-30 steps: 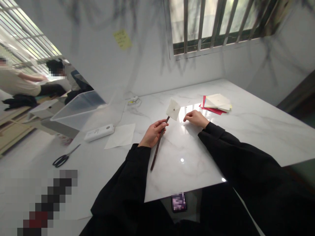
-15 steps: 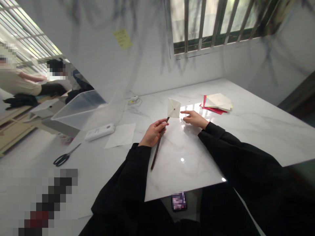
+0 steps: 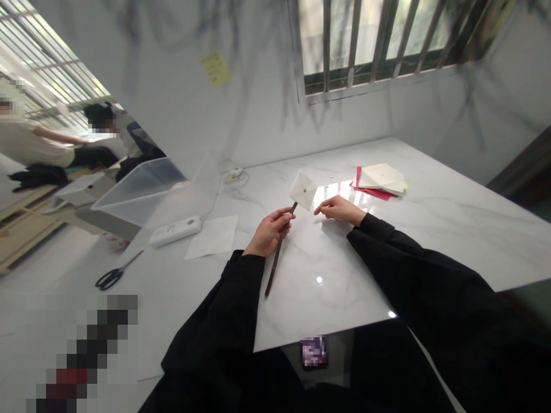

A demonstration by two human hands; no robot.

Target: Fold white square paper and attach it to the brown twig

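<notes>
My left hand (image 3: 270,232) is closed around a thin dark brown stick (image 3: 278,252), which slants down toward the near table edge. At the stick's upper end sits a white paper pinwheel (image 3: 302,190), its corners folded to a small dark pin at the middle. Just right of the pinwheel is my right hand (image 3: 340,210), apart from it and holding nothing. Its index finger reaches out, bent downward, with the other fingers loosely curled.
Coloured and cream paper sheets (image 3: 381,180) lie stacked at the right back. On the left are a white sheet (image 3: 212,237), a white power strip-like box (image 3: 176,231), black-handled scissors (image 3: 112,277) and a clear plastic bin (image 3: 142,189). Two people sit farther left.
The pinwheel has turned on its pin, from nearly square-on to tilted. My right index finger has bent downward from its outstretched pose. My left hand has stayed in place.
</notes>
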